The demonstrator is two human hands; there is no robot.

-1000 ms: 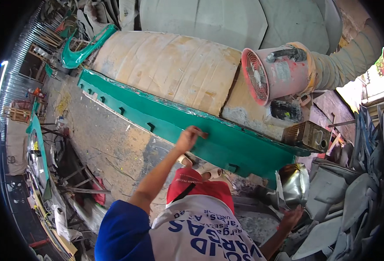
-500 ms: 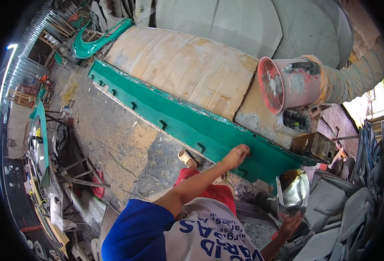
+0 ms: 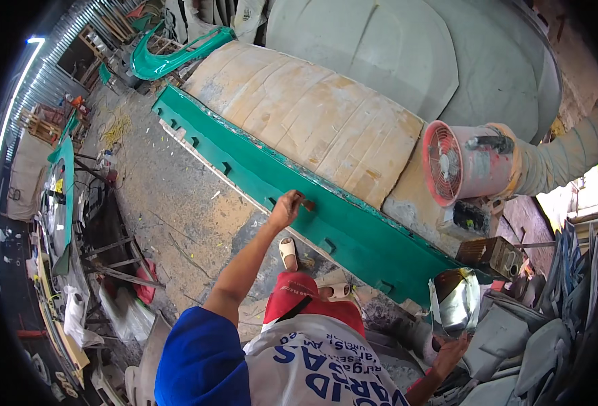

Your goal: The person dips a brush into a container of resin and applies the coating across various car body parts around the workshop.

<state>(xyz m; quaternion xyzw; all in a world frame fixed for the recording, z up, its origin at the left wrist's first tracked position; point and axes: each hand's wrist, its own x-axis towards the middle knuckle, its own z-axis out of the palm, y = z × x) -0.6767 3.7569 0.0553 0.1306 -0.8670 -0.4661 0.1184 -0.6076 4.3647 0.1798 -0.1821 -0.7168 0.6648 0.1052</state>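
My left hand [image 3: 285, 208] is closed round a small paintbrush [image 3: 307, 203], whose brown tip is at the face of a long green panel [image 3: 353, 220]. The panel is glossy and has several small dark bracket shapes along its near edge. Low on the right, my right hand [image 3: 450, 353] grips the bottom of a cut-open metal tin [image 3: 456, 304]. The tin has a shiny inside and torn whitish edges, and overlaps the panel's right end in view. Its contents cannot be made out.
Behind the panel lies a cardboard-covered bench [image 3: 305, 111]. A pinkish blower fan [image 3: 471, 162] with a flexible duct [image 3: 569, 162] stands at right, near a rusty square can [image 3: 492, 257]. Grey moulded pieces [image 3: 515, 338] are piled at lower right. A green curved part [image 3: 153, 64] sits far left.
My left hand has moved leftward and up along the green panel, and the brush now shows. The right hand with the tin has stayed nearly in place. The view has shifted slightly.
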